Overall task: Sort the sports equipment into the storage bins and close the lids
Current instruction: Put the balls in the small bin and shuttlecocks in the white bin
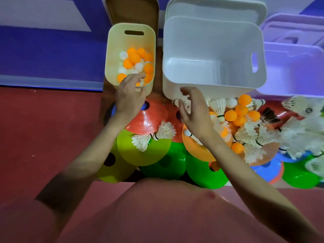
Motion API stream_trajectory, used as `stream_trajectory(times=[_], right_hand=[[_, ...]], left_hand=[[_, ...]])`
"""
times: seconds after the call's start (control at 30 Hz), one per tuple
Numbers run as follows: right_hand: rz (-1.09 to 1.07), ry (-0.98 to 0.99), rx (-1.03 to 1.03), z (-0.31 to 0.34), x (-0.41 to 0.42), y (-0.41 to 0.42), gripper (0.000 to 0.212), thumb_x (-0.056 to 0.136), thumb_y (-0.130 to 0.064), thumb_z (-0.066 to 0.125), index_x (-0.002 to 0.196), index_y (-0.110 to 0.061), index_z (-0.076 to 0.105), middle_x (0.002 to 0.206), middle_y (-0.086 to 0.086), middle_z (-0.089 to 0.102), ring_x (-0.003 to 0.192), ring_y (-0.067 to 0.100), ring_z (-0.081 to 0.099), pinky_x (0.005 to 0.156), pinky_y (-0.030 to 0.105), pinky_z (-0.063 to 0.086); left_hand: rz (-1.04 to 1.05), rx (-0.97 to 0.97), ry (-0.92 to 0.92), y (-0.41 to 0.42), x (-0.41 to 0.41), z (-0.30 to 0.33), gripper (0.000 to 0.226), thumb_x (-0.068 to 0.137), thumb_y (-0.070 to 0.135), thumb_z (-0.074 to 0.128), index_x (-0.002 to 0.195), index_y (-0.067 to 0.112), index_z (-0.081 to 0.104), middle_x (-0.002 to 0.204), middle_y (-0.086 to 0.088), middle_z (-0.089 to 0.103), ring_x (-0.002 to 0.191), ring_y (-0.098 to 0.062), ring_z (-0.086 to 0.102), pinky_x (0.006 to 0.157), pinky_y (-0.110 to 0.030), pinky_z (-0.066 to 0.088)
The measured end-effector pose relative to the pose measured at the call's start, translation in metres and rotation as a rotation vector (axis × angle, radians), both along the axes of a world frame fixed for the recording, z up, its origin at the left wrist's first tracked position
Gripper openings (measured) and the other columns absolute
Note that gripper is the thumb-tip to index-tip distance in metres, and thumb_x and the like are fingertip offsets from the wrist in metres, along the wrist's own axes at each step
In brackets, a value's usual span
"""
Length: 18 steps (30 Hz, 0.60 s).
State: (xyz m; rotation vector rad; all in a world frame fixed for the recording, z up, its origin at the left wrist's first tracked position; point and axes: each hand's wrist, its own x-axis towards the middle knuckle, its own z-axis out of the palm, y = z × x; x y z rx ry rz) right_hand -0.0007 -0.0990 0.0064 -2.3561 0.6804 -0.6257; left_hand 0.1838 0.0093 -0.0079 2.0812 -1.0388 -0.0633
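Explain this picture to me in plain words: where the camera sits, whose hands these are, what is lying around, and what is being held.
There is no machine here. A person wears a camera on the head, so the one view looks down along both arms. The left hand hovers over the cream bin, which holds orange and white ping-pong balls; I cannot tell whether it grips anything. The right hand reaches at the near wall of the empty white bin, fingers curled around what looks like a shuttlecock. Below lie coloured disc cones, feathered shuttlecocks and more loose balls. A lid rests behind the white bin.
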Motion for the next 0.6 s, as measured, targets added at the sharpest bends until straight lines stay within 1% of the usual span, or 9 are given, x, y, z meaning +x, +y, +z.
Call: stream_trajectory(times=[0.07, 0.17, 0.23, 0.33, 0.47, 0.53, 0.6], right_hand=[[-0.024, 0.039, 0.013, -0.004, -0.031, -0.002, 0.029, 0.092, -0.009, 0.053, 0.12, -0.002, 0.052, 0.114, 0.012, 0.056, 0.106, 0.024, 0.054, 0.089, 0.03, 0.044], [-0.085, 0.116, 0.026, -0.014, -0.076, -0.008, 0.029, 0.092, -0.009, 0.053, 0.12, -0.002, 0.051, 0.115, 0.013, 0.054, 0.106, 0.025, 0.052, 0.087, 0.029, 0.042], [-0.135, 0.155, 0.036, -0.02, -0.105, -0.012, 0.029, 0.094, -0.012, 0.052, 0.121, -0.002, 0.051, 0.116, 0.014, 0.053, 0.106, 0.027, 0.051, 0.087, 0.031, 0.043], [-0.23, 0.175, 0.048, -0.027, -0.145, -0.017, 0.029, 0.094, -0.013, 0.052, 0.121, -0.003, 0.051, 0.116, 0.014, 0.053, 0.105, 0.029, 0.051, 0.084, 0.036, 0.045], [-0.345, 0.213, 0.058, -0.034, -0.189, -0.024, 0.028, 0.089, -0.007, 0.057, 0.116, -0.003, 0.055, 0.111, 0.015, 0.055, 0.1, 0.03, 0.052, 0.081, 0.039, 0.045], [-0.378, 0.296, 0.038, -0.04, -0.208, -0.027, 0.027, 0.085, -0.007, 0.062, 0.111, -0.003, 0.059, 0.109, 0.017, 0.054, 0.101, 0.034, 0.051, 0.082, 0.044, 0.046], [-0.401, 0.403, -0.029, -0.045, -0.221, -0.029, 0.026, 0.081, -0.01, 0.066, 0.106, -0.002, 0.063, 0.107, 0.021, 0.053, 0.1, 0.039, 0.05, 0.081, 0.048, 0.046]], left_hand=[[-0.067, -0.045, -0.002, -0.006, -0.024, 0.003, 0.027, 0.083, 0.007, 0.057, 0.109, 0.005, 0.066, 0.101, -0.009, 0.067, 0.092, -0.021, 0.064, 0.082, -0.031, 0.05], [-0.167, -0.06, 0.021, -0.015, -0.06, 0.002, 0.024, 0.084, 0.006, 0.06, 0.107, 0.006, 0.067, 0.099, -0.006, 0.067, 0.09, -0.017, 0.063, 0.08, -0.029, 0.05], [-0.239, -0.034, 0.034, -0.021, -0.083, 0.0, 0.024, 0.084, 0.005, 0.06, 0.106, 0.007, 0.067, 0.097, -0.005, 0.066, 0.086, -0.015, 0.061, 0.078, -0.028, 0.049], [-0.357, 0.011, 0.083, -0.032, -0.113, -0.004, 0.025, 0.084, 0.005, 0.06, 0.109, 0.007, 0.066, 0.099, -0.005, 0.066, 0.086, -0.013, 0.06, 0.078, -0.028, 0.049], [-0.482, 0.071, 0.114, -0.049, -0.145, -0.011, 0.027, 0.085, 0.006, 0.059, 0.111, 0.007, 0.065, 0.102, -0.006, 0.065, 0.089, -0.016, 0.062, 0.08, -0.036, 0.052], [-0.543, 0.111, 0.101, -0.057, -0.159, -0.015, 0.027, 0.086, 0.01, 0.06, 0.112, 0.008, 0.064, 0.103, -0.005, 0.064, 0.089, -0.016, 0.061, 0.08, -0.039, 0.053], [-0.587, 0.138, 0.077, -0.065, -0.172, -0.017, 0.027, 0.087, 0.014, 0.058, 0.114, 0.009, 0.063, 0.105, -0.004, 0.064, 0.091, -0.018, 0.061, 0.08, -0.04, 0.053]])
